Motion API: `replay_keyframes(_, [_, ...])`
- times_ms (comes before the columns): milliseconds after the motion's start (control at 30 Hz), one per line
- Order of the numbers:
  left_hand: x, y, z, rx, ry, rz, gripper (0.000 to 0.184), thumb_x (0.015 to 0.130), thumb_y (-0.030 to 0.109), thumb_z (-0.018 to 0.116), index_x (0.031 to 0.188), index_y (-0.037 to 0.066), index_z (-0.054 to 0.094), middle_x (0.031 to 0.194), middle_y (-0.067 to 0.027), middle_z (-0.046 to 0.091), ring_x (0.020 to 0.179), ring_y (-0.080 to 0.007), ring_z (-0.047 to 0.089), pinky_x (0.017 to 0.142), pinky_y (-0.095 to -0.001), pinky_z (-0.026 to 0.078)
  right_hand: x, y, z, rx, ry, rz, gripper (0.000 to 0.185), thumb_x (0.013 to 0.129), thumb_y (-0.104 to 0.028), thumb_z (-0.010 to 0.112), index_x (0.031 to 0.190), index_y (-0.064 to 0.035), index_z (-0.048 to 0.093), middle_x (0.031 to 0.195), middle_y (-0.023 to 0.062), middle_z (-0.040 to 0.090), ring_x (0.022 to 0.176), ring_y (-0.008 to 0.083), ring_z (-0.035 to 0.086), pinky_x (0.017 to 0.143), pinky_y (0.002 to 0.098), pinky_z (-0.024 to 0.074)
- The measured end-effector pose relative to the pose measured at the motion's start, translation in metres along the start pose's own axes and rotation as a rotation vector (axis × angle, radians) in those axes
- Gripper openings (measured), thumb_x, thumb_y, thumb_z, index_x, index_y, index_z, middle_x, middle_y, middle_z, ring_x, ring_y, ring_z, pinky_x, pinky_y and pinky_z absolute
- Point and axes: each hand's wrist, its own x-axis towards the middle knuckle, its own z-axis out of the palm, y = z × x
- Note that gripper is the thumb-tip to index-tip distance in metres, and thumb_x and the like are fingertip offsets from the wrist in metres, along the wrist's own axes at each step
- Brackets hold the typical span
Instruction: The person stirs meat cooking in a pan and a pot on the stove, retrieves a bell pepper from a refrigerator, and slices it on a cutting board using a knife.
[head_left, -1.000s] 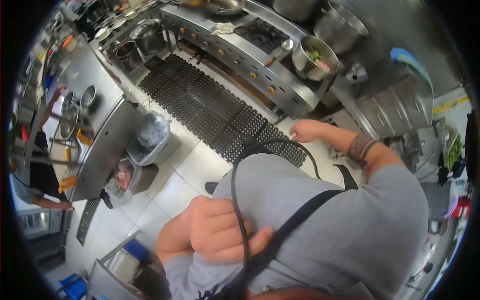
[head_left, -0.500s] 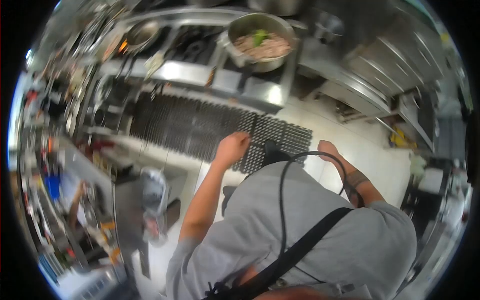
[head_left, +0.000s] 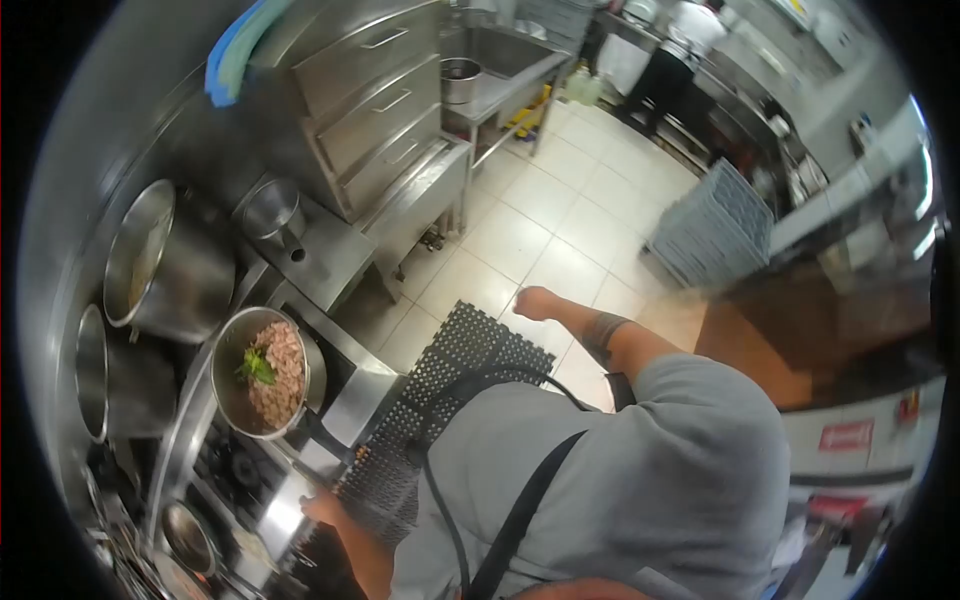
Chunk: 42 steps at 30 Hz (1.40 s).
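Observation:
My left hand is at the front edge of the stove, its fingers closed at the end of a thin, unclear object. Beside it is a large metal pot holding chopped pinkish meat and green leaves; its dark handle points toward the front edge. My right hand hangs over the floor tiles, fingers curled in, with nothing visible in it. A black perforated mat lies on the floor near the stove.
Two tall pots and a small pan stand on the left. Steel drawers and a sink counter are beyond. Grey crates stand right. A person is at the far counter. Tiles cover the floor.
The view has swung right, toward drawers, sink and crates. My left hand has moved from in front of my body to the stove edge. My right hand stays curled.

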Motion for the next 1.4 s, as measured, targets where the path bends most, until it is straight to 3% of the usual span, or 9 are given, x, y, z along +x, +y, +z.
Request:
replay_keyframes(233, [0.031,0.027,-0.021,-0.178,-0.174,0.124,0.062,0.094,0.05,0.059,0.107,-0.01,0.062,0.096,-0.0272,0.067,0.087,-0.0446,0.066,0.076,-0.0534,0.054,-0.212,-0.02,0.106,0.319,-0.373,0.751,0.045,0.095,-0.034,0.053,0.083,0.0054,0.072,0.074,0.0173,0.071,0.064,0.0279,0.071,0.057,0.0396,0.0587])
replay_keyframes(467, [0.045,0.001,-0.004,-0.256,-0.353,0.288,0.046,0.086,0.032,0.063,0.099,-0.012,0.063,0.09,-0.0278,0.068,0.084,-0.0439,0.066,0.076,-0.0505,0.052,-0.288,-0.083,0.164,0.502,-0.357,0.819,0.048,0.095,-0.036,0.055,0.093,0.0088,0.071,0.077,0.0206,0.07,0.062,0.0274,0.07,0.058,0.039,0.0594])
replay_keyframes(600, [0.032,-0.001,-0.019,-0.37,-0.279,0.167,0.045,0.087,0.031,0.06,0.095,-0.014,0.064,0.092,-0.0301,0.067,0.081,-0.0455,0.063,0.078,-0.0492,0.051,-0.242,-0.105,0.141,0.461,-0.271,0.643,0.039,0.092,-0.033,0.057,0.095,0.0042,0.07,0.085,0.0211,0.071,0.069,0.0303,0.07,0.063,0.0405,0.0581])
replay_keyframes(833, [-0.022,0.011,-0.097,-0.645,-0.132,-0.08,0.043,0.089,0.034,0.058,0.095,-0.008,0.061,0.081,-0.0223,0.063,0.075,-0.0387,0.058,0.075,-0.0487,0.047,-0.152,-0.204,-0.004,0.535,0.47,0.179,0.026,0.09,-0.025,0.058,0.093,-0.0006,0.068,0.095,0.0223,0.069,0.091,0.0416,0.065,0.08,0.0459,0.052])
replay_keyframes(1033, [-0.027,0.099,-0.186,-1.067,-0.012,0.261,0.012,0.094,0.012,0.057,0.094,0.002,0.05,0.074,-0.0029,0.05,0.06,-0.0134,0.046,0.053,-0.0313,0.042,-0.1,-0.375,-0.131,0.545,0.288,-0.605,0.027,0.096,-0.027,0.061,0.106,-0.0036,0.07,0.097,0.0174,0.069,0.088,0.0322,0.066,0.08,0.0376,0.0525])
replay_keyframes(1067, [-0.03,0.121,-0.216,-1.189,-0.317,0.106,0.011,0.094,0.011,0.059,0.09,0.003,0.052,0.072,0.0,0.049,0.061,-0.0115,0.045,0.055,-0.0307,0.041,-0.094,-0.406,-0.136,0.573,0.179,-0.752,0.027,0.097,-0.027,0.063,0.107,-0.0024,0.07,0.096,0.0172,0.069,0.085,0.0291,0.066,0.079,0.0354,0.0524])
replay_keyframes(1167, [-0.031,0.174,-0.218,-1.01,-0.099,0.417,0.022,0.09,0.018,0.069,0.093,0.001,0.056,0.07,-0.0057,0.054,0.061,-0.0178,0.051,0.059,-0.0322,0.044,-0.103,-0.484,-0.142,0.601,-0.169,-0.753,0.037,0.1,-0.024,0.061,0.131,-0.0022,0.061,0.115,0.0103,0.071,0.102,0.0125,0.065,0.088,0.0288,0.052])
replay_keyframes(1267, [-0.051,0.208,-0.224,-1.023,-0.185,0.542,0.023,0.087,0.018,0.07,0.102,0.004,0.06,0.083,-0.0162,0.065,0.072,-0.0364,0.065,0.066,-0.0431,0.052,-0.108,-0.51,-0.133,0.457,-0.113,-0.557,0.029,0.1,-0.023,0.061,0.114,0.0034,0.061,0.111,0.0077,0.071,0.101,0.0135,0.065,0.088,0.0278,0.0513])
replay_keyframes(1400, [-0.043,0.212,-0.239,-0.894,-0.429,0.855,0.02,0.086,0.015,0.07,0.102,0.007,0.062,0.085,-0.0145,0.067,0.077,-0.0374,0.065,0.069,-0.0435,0.053,-0.089,-0.486,-0.128,1.114,-0.135,-0.301,0.024,0.103,-0.025,0.053,0.098,-0.0022,0.057,0.092,0.0087,0.069,0.068,0.0143,0.065,0.057,0.0293,0.053])
